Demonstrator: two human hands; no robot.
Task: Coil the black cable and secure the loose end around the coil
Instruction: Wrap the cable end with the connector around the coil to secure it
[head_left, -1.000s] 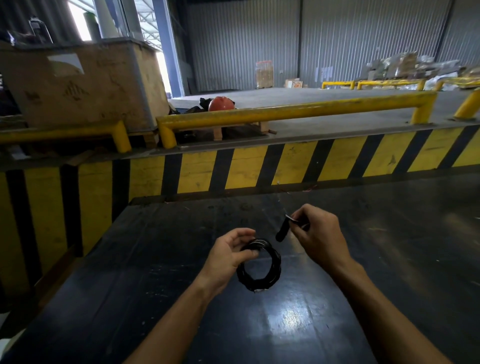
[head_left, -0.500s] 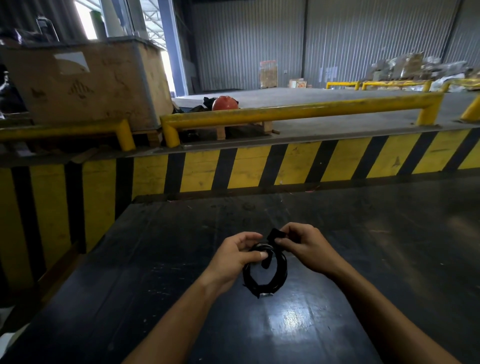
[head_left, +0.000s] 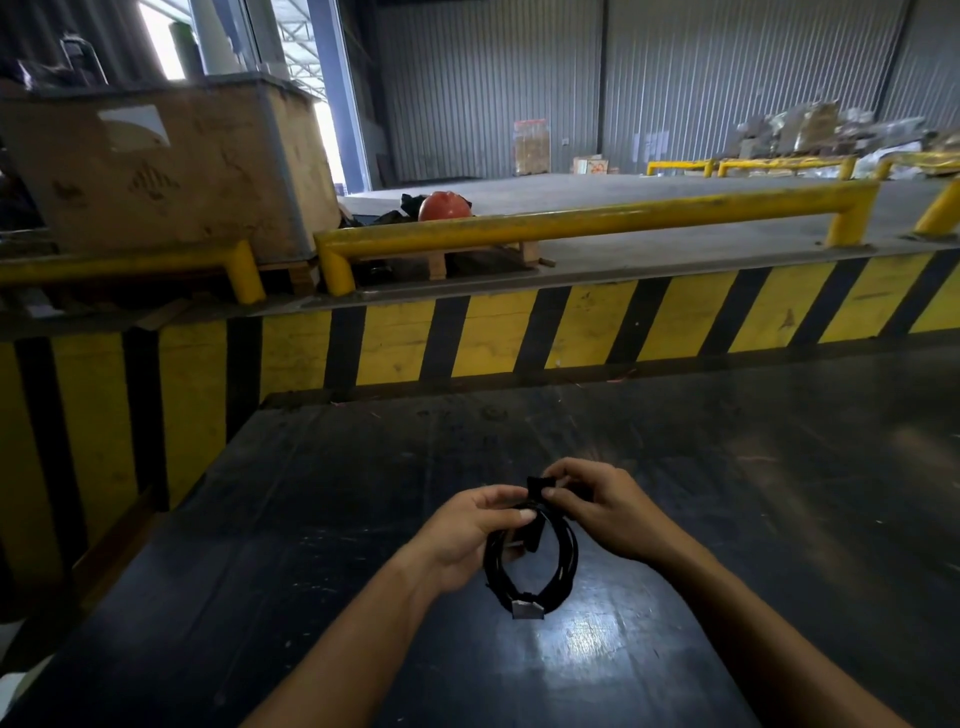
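Note:
The black cable (head_left: 563, 569) is wound into a small round coil held upright just above the dark table. A silver plug (head_left: 525, 609) hangs at the coil's bottom. My left hand (head_left: 470, 535) grips the coil's upper left side, thumb across the strands. My right hand (head_left: 602, 506) pinches a short black strap end (head_left: 535, 486) at the top of the coil, right against my left fingers. Another dark end piece (head_left: 532, 540) dangles inside the loop.
The glossy black table (head_left: 311, 519) stretches out on all sides of my hands. Behind it runs a yellow-and-black striped barrier (head_left: 498, 332) topped by a yellow rail (head_left: 597, 221). A large cardboard crate (head_left: 171, 166) and an orange helmet (head_left: 444, 206) sit beyond.
My right hand has come in from up and right, bringing the loose end down onto the top of the coil beside my left hand. The coil has stayed in my left hand.

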